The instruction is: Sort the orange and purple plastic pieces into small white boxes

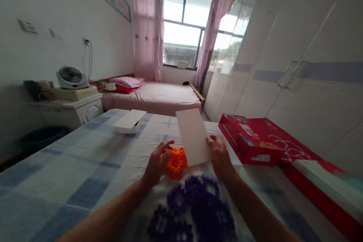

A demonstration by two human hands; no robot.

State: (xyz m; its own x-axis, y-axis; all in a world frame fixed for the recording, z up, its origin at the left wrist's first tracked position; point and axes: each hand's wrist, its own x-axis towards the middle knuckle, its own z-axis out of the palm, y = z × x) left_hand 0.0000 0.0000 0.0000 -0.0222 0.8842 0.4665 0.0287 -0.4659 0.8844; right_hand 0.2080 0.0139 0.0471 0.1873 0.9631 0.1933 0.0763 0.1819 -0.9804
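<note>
My right hand point(219, 153) grips a plain white cardboard panel point(193, 136) by its right edge, thumb in front, and the panel stands tilted above the bed. Whether it is a flat sheet or one side of a box cannot be made out. My left hand point(158, 160) is beside a cluster of bright orange toothed plastic pieces point(177, 162), fingers apart and overlapping its left edge; firm contact is unclear. Closer to me lie many dark purple gear-like pieces point(204, 204), blurred, seemingly inside a clear plastic bag.
A white box point(129, 121) with its lid ajar rests on the checked bedspread point(93, 193). Along the right side lies a large red box point(252, 136), with a pale box point(329, 185) near it. Beyond are a second bed point(167, 96), a fan point(72, 76) and wardrobes point(283, 45).
</note>
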